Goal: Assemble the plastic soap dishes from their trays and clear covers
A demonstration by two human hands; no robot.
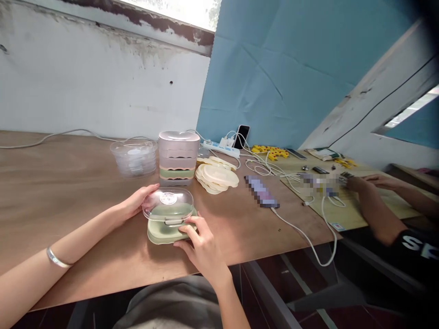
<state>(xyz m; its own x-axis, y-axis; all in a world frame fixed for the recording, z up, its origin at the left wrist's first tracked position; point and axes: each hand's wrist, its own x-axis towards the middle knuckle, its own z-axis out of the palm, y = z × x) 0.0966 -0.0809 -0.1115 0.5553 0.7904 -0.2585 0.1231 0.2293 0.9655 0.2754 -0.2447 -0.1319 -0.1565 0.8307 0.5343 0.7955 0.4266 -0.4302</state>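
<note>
A clear oval plastic lid (168, 211) with a round white sticker is above a pale green oval box (158, 234) at the table's front. My left hand (140, 201) grips the lid's left end, its fingertips partly hidden behind the plastic. At the box's right front, my right hand (200, 240) has its thumb low and its fingers bent over the rim, near the lid's front tab. Whether the lid touches the box all round, I cannot tell. Just behind stands a stack of pinkish and green boxes (179, 148).
Nested clear lids (133, 157) stand left of the stack, cream oval pieces (217, 177) right of it. A blurred phone (262, 192) with a white cable lies further right. Behind are a power strip (222, 149) and yellow pieces (270, 151). Another person's arms (373, 201) reach in at right.
</note>
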